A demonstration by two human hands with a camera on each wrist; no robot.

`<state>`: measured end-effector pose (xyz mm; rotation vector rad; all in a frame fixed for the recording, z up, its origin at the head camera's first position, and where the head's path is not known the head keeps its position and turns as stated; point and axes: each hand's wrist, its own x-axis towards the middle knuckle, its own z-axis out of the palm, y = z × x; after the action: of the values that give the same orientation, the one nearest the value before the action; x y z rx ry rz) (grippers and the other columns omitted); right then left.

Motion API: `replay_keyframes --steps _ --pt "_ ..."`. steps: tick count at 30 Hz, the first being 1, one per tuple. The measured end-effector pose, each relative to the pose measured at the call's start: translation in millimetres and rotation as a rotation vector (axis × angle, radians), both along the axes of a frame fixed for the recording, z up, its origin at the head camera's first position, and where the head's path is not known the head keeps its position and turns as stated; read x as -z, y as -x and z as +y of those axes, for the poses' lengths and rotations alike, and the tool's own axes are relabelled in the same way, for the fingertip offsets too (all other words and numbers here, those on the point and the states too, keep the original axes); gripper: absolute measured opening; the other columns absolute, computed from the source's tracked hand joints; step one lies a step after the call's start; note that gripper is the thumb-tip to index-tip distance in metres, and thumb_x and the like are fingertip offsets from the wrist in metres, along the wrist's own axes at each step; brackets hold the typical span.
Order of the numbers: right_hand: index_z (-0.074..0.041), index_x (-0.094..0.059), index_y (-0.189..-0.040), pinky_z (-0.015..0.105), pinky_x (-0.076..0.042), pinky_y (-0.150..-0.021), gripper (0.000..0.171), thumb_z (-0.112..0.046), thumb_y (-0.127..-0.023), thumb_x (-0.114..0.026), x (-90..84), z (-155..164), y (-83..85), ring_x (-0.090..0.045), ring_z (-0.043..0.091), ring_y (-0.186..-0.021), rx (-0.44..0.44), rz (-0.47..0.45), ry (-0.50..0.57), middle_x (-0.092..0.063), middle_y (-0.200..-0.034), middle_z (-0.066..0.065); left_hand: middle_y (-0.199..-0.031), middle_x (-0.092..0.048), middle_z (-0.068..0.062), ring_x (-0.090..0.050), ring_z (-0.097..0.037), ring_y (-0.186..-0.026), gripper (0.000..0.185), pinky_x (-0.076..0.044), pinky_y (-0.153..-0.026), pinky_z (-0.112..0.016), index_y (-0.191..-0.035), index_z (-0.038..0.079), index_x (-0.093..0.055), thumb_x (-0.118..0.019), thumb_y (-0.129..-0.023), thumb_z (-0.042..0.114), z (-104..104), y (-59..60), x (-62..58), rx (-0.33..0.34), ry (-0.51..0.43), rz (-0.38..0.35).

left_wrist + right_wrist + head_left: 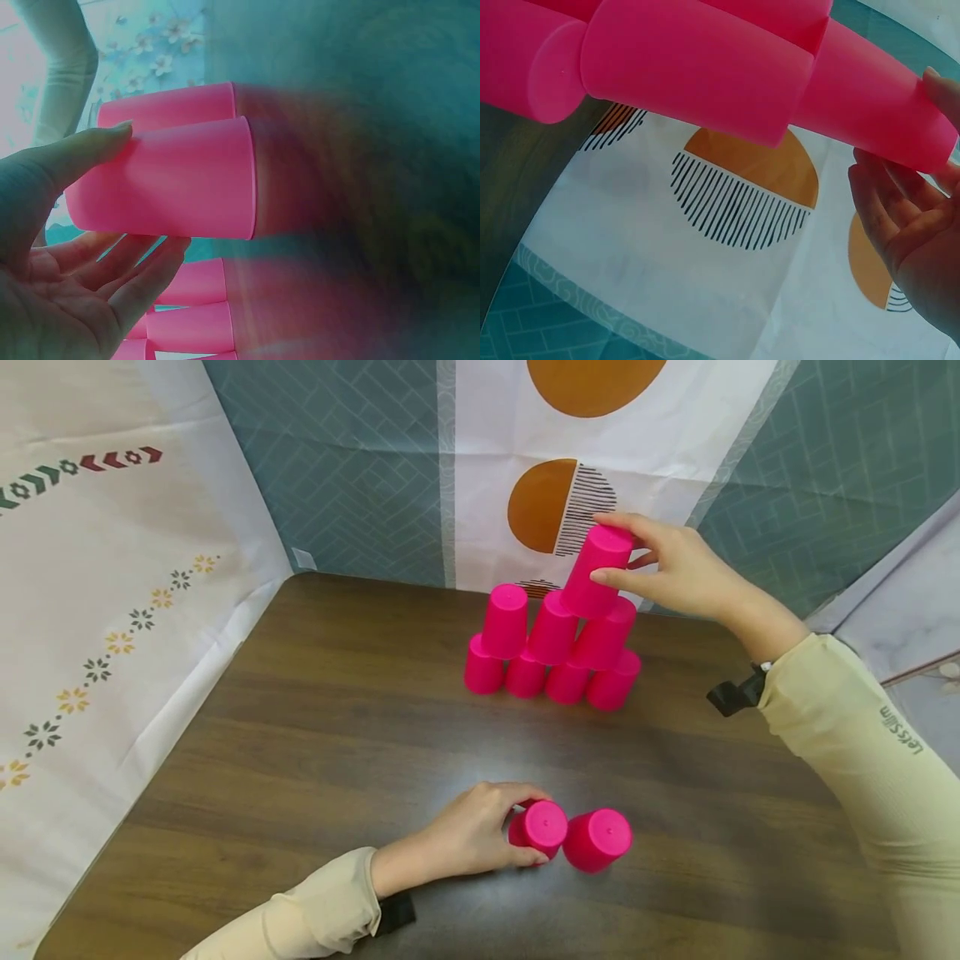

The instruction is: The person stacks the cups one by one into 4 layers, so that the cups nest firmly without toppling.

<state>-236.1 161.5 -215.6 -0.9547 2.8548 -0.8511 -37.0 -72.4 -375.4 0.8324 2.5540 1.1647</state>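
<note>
Pink cups stand upside down in a stack toward the back of the table, with a bottom row of several cups and a row of three on top. My right hand grips an inverted pink cup near its base, at the right part of the upper row; in the right wrist view its lower end meets the cups beneath. Near the front, my left hand holds another inverted cup between thumb and fingers. Just right of it is one more inverted cup, close beside or touching.
The wooden table meets a patterned teal and white cloth behind the stack. A white cloth with printed flowers hangs along the left edge. Dark wrist devices sit at both sleeves.
</note>
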Motion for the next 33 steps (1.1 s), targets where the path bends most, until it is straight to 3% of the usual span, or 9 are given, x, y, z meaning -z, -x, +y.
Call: replay_keyframes --steps 12,20,25,33 --pt "-0.029 -0.014 -0.15 0.057 -0.041 -0.094 0.084 -0.036 -0.085 -0.067 6.1 7 -2.7 -0.05 0.042 -0.116 0.054 -0.067 0.02 -0.048 -0.134 0.015 -0.103 -0.066 0.011 -0.06 0.001 -0.094 0.049 -0.049 -0.08 -0.02 -0.112 0.019 -0.063 -0.083 -0.069 0.026 4 0.1 -0.2 0.001 -0.013 -0.017" --pt "-0.024 -0.021 -0.149 0.055 -0.029 -0.105 0.08 -0.029 -0.085 -0.069 6.3 17 -19.4 -0.031 0.027 -0.135 0.032 0.085 0.069 -0.031 -0.15 0.003 -0.101 -0.065 0.011 -0.058 0.0 -0.093 0.049 -0.049 -0.083 -0.023 -0.114 0.017 -0.062 -0.082 -0.071 0.027 2 7.5 0.2 0.012 -0.061 -0.036" --pt "-0.024 -0.029 -0.147 0.054 -0.026 -0.108 0.076 -0.025 -0.084 -0.07 7.9 21 -39.3 -0.027 0.018 -0.138 0.058 0.186 0.104 -0.03 -0.149 -0.002 -0.102 -0.064 0.012 -0.058 -0.002 -0.093 0.05 -0.05 -0.086 -0.031 -0.115 0.018 -0.061 -0.082 -0.07 0.028 -8 18.8 -13.9 -0.044 -0.081 -0.006" --pt "-0.015 -0.043 -0.14 0.043 -0.035 -0.104 0.073 -0.012 -0.076 -0.077 29.0 28 -73.1 -0.037 0.02 -0.132 0.006 0.342 0.147 -0.041 -0.144 0.001 -0.103 -0.065 0.01 -0.06 -0.003 -0.091 0.055 -0.051 -0.08 -0.024 -0.116 0.015 -0.061 -0.083 -0.069 0.031 -29 47.0 -54.0 -0.165 -0.173 0.204"
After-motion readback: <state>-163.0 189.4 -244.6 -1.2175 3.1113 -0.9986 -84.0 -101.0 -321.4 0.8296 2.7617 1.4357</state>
